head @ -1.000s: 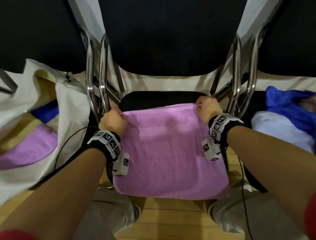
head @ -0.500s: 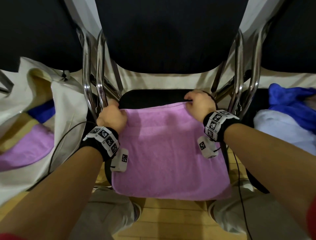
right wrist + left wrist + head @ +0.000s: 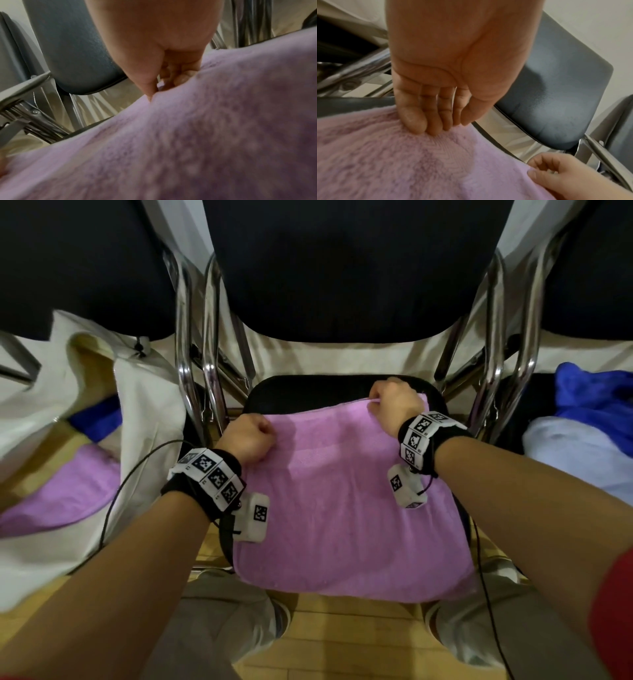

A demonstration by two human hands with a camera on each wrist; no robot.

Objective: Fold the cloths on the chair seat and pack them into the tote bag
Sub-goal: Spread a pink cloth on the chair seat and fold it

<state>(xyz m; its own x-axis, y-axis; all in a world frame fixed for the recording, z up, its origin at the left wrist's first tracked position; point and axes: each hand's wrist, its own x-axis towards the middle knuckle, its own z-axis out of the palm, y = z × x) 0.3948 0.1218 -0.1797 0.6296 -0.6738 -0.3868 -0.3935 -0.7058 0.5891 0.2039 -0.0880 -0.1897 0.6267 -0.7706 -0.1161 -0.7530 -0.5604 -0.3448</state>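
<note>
A purple cloth [image 3: 342,508] lies spread over the black chair seat [image 3: 308,388], its near edge hanging over the front. My left hand [image 3: 251,434] is curled on the cloth's far left corner; in the left wrist view its bent fingers [image 3: 426,121] dig into the pile. My right hand [image 3: 390,402] pinches the far right edge, thumb on top [image 3: 150,92], and lifts it slightly. The cream tote bag [image 3: 144,412] stands open at the left, holding a folded purple cloth [image 3: 58,494] and a blue one [image 3: 96,419].
Chrome chair legs [image 3: 191,371] stand between the seat and the tote. A black backrest [image 3: 342,268] rises behind the seat. On the right chair lie a crumpled blue cloth [image 3: 599,398] and a pale one [image 3: 575,453]. My knees and the wood floor are below.
Both hands have drawn inward along the cloth's far edge. The right one has gone farther back, so that edge now slants; the left sits on the cloth rather than at its side.
</note>
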